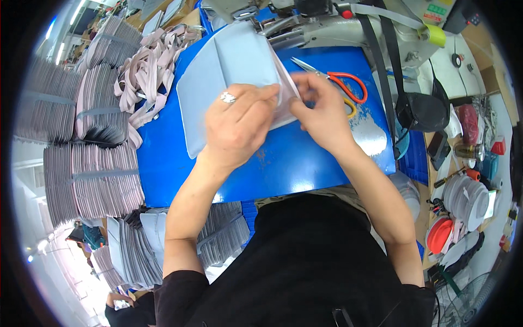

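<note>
One light-blue folded panel with a pinkish layer beneath (239,60) is gripped near its right edge by the closed fingers of the left hand (237,122), most of it being spread beyond them over a glossy blue tabletop (283,169). The right hand (324,111) is blurred, its fingers curled at the pinkish layer; whether anything is pinched cannot be told. Metal scissors with red and yellow handles (341,74) are laid just right of those fingers.

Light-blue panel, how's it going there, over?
Left hand on light-blue panel. Right hand at its right edge, fingers blurred. Scissors close by right hand, clear of panel.
</note>
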A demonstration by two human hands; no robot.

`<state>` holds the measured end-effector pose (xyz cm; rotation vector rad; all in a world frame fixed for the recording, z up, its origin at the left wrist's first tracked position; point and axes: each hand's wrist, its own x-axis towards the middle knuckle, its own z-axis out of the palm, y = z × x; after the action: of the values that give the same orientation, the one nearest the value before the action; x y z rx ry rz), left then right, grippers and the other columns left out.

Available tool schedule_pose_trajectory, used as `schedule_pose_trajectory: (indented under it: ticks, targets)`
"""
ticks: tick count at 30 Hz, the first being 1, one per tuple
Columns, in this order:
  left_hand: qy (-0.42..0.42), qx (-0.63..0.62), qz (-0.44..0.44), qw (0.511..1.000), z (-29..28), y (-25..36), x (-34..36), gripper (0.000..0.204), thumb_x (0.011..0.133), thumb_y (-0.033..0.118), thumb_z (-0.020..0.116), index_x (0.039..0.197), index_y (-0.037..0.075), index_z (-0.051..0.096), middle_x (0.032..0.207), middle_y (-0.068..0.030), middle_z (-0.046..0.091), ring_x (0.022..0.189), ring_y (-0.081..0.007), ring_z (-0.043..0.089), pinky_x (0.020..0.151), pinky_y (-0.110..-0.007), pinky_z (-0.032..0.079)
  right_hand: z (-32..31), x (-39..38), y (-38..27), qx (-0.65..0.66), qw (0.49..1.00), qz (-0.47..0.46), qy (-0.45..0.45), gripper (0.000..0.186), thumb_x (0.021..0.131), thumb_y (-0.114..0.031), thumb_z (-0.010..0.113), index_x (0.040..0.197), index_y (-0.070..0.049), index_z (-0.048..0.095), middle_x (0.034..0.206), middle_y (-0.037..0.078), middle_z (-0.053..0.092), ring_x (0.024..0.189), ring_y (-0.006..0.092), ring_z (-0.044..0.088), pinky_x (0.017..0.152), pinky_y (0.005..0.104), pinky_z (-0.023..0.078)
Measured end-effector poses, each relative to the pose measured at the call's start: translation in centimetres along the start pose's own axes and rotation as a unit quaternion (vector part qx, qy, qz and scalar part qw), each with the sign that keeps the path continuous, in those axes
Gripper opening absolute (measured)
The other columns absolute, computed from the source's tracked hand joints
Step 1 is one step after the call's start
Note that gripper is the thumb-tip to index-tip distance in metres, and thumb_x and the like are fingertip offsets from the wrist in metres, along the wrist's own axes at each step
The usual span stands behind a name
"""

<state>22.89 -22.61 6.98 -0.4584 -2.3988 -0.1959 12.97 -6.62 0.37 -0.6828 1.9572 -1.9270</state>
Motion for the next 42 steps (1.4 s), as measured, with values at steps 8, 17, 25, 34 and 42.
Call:
schedule_pose_trajectory:
  ticks: [8, 17, 25, 34, 42]
  targets:
    - [-0.009, -0.028, 0.036, 0.999, 1.3, -1.5, 1.2, 0.025, 0.067, 0.003, 0.074, 0.091, 0.000, 0.071, 0.100, -0.0072, 0.073, 0.082, -0.0224, 0.068, 0.064, -0.033, 0.057, 1.4, 0.4, -1.0, 0.301, 0.941, 0.150, -0.027, 0.020, 0.101, -0.007, 0.065, 0.116, 0.004, 0.072, 0.095, 0.007, 0.074, 0.082, 0.0099, 0.072, 0.067, 0.0252, 0.063]
    - [-0.009, -0.026, 0.040, 0.999, 2.1, -6.5, 3.3, 0.026, 0.068, 0.002, 0.073, 0.094, 0.000, 0.071, 0.098, -0.0086, 0.074, 0.081, -0.0249, 0.067, 0.065, -0.034, 0.057, 3.7, 5.6, -0.3, 0.338, 0.932, 0.127, -0.025, 0.025, 0.101, -0.008, 0.067, 0.123, 0.004, 0.071, 0.102, 0.009, 0.076, 0.084, 0.0123, 0.073, 0.070, 0.0282, 0.065]
    - [0.017, -0.041, 0.033, 0.998, 2.4, -6.8, 2.1, 0.023, 0.077, -0.005, 0.076, 0.100, -0.001, 0.072, 0.105, -0.0123, 0.076, 0.091, -0.0303, 0.072, 0.076, -0.037, 0.059, 5.5, 8.1, -1.5, 0.286, 0.943, 0.143, 0.091, 0.022, 0.096, -0.013, 0.077, 0.111, 0.002, 0.076, 0.099, 0.007, 0.076, 0.084, 0.0091, 0.068, 0.068, 0.0252, 0.054]
    - [-0.134, -0.029, -0.210, 0.968, 1.2, -7.2, -3.3, 0.058, 0.082, -0.001, 0.075, 0.138, 0.007, 0.065, 0.101, -0.0172, 0.070, 0.085, -0.0344, 0.068, 0.081, -0.042, 0.056, 6.5, 8.5, -0.8, 0.215, 0.960, 0.105, 0.144, 0.022, 0.080, -0.012, 0.082, 0.093, 0.006, 0.077, 0.083, 0.008, 0.076, 0.073, 0.0118, 0.067, 0.067, 0.0265, 0.052]
    - [-0.205, -0.027, -0.085, 0.975, -1.0, -1.4, 2.3, 0.021, 0.084, 0.005, 0.072, 0.104, 0.006, 0.070, 0.088, -0.0125, 0.062, 0.079, -0.0353, 0.066, 0.071, -0.046, 0.055, 4.6, 7.4, -1.4, 0.212, 0.968, 0.137, 0.013, 0.023, 0.083, -0.001, 0.070, 0.105, 0.004, 0.071, 0.091, 0.010, 0.075, 0.076, 0.0162, 0.071, 0.060, 0.0289, 0.055]
